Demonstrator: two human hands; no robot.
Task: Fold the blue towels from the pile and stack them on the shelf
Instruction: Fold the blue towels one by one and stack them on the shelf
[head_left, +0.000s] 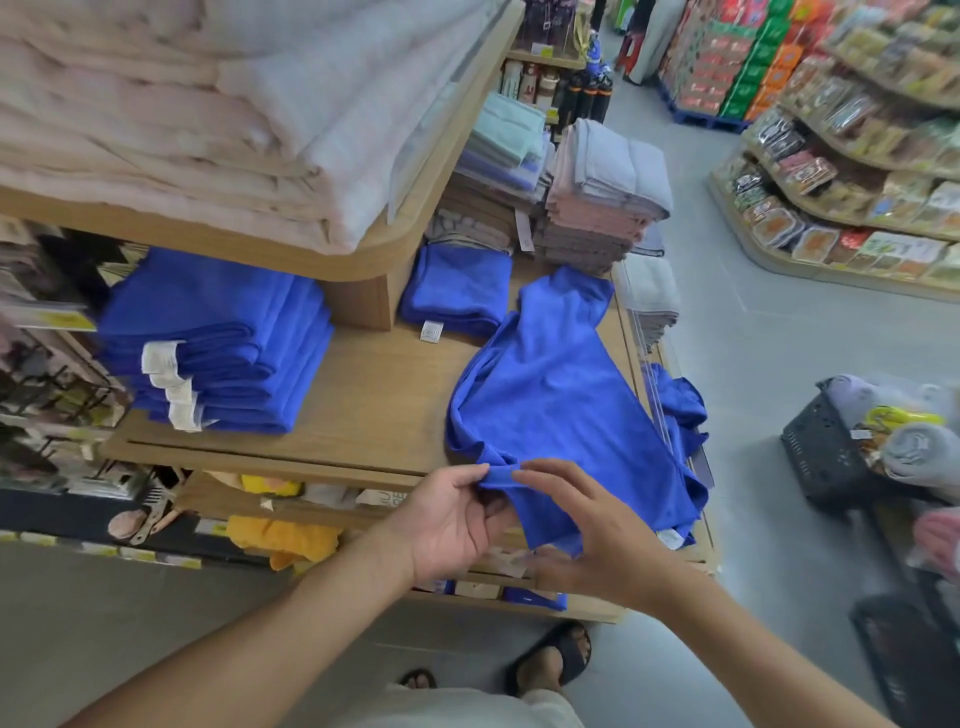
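**Retail shop: household textiles aisle**

We list a tiered wooden display shelf (374, 384) carrying folded blue towels (218, 338) with white labels, stacked grey and pink towels (602, 197), and pale folded bedding (182, 104) on the top tier. We note yellow price strips (137, 554) along a lower edge, curved racks (852, 171) of packaged snacks across the grey floor, stacked cartons (727, 67), and a black shopping basket (821, 452) holding goods.

An unfolded blue towel (550, 395) lies rumpled across the right of the wooden shelf (374, 395), its near edge hanging over the front. A stack of folded blue towels (218, 338) sits at the left; one more folded towel (457, 286) lies at the back.
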